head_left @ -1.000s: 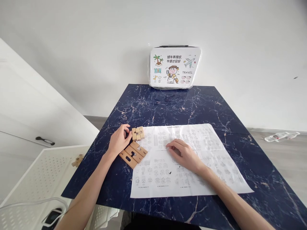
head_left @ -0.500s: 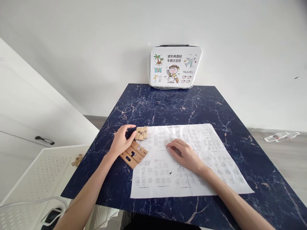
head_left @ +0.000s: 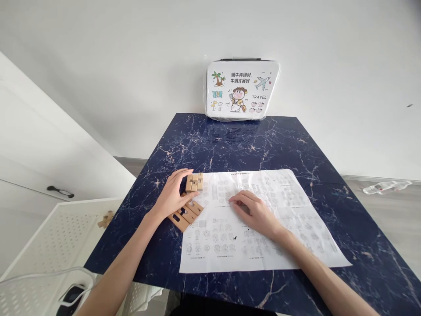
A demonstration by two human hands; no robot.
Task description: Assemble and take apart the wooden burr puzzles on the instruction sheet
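On the dark blue marble table [head_left: 250,145] lies a white instruction sheet [head_left: 263,245] printed with small diagrams. A small assembled wooden block cluster [head_left: 194,182] stands at the sheet's upper left corner. My left hand [head_left: 173,196] rests beside it, fingers curled against its left side and touching it. Several flat notched wooden puzzle pieces [head_left: 186,212] lie just below that hand, partly under it. My right hand [head_left: 255,213] lies palm down on the sheet, fingers stretched out towards the left, holding nothing.
A white bag [head_left: 241,90] with cartoon travel pictures leans on the wall at the table's far edge. A white perforated basket [head_left: 62,237] with one wooden piece [head_left: 105,219] stands at the left. A plastic bottle [head_left: 384,187] lies on the floor at the right.
My left hand has pushed the block cluster a little to the right, onto the sheet's corner. My right hand has stayed in place on the sheet.
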